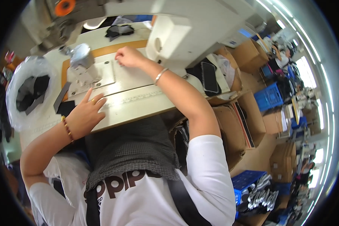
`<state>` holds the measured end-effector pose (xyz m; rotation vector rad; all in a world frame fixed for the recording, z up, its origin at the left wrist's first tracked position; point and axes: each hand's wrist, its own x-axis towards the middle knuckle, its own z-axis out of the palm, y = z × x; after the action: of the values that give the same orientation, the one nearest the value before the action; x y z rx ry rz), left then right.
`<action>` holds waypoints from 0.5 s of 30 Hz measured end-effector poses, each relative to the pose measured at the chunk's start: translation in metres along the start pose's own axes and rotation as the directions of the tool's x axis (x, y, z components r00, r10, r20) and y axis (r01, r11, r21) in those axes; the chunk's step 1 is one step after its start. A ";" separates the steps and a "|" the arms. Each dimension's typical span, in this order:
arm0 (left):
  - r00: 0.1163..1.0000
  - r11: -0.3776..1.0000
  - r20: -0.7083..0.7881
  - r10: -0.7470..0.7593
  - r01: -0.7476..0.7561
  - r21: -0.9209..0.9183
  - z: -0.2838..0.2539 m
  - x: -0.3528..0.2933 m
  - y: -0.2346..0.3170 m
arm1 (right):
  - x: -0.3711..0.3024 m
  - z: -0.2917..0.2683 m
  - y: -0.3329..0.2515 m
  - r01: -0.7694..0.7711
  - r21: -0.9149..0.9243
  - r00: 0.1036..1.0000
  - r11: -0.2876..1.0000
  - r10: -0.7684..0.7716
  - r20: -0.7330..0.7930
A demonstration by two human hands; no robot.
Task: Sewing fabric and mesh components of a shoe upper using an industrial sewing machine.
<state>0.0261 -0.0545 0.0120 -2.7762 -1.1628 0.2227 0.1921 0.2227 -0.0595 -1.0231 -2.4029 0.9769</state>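
Your left hand (84, 115) lies flat, fingers spread, on the sewing table (139, 103); your right hand (127, 57) pinches something unseen beside the metal plate (101, 73), probably thin and limp.

We see our left hand (86, 115) lying flat, palm down and fingers spread, on the pale sewing table (139, 103) near its front edge, a beaded bracelet at the wrist. Our right hand (128, 57) rests farther back on that table, fingertips pinched and touching the surface just right of the metal plate (101, 73) under the machine's needle.
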 end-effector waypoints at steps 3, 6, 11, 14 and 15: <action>0.994 0.999 0.105 -0.007 0.010 -0.033 0.001 -0.003 -0.001 | -0.002 -0.006 0.002 0.025 -0.238 1.000 0.971 -0.027 -0.004; 0.995 0.999 0.102 -0.011 0.016 -0.047 0.000 -0.001 -0.002 | -0.001 -0.015 -0.001 0.056 -0.367 0.997 0.928 -0.069 -0.022; 0.996 0.994 0.085 -0.031 0.040 -0.100 -0.008 0.001 0.000 | -0.001 -0.027 -0.008 0.018 -0.483 0.999 0.876 0.003 0.042; 0.992 0.994 0.121 -0.042 0.053 -0.093 -0.014 0.000 0.001 | -0.001 -0.032 -0.014 0.039 -0.557 0.996 0.830 0.012 0.087; 0.991 0.995 0.129 -0.042 0.053 -0.086 -0.015 0.000 0.001 | -0.002 -0.033 -0.016 0.043 -0.581 0.995 0.813 0.019 0.100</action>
<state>0.0296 -0.0562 0.0268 -2.8439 -1.2977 0.3566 0.2037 0.2285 -0.0248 -1.1649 -2.8713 0.2659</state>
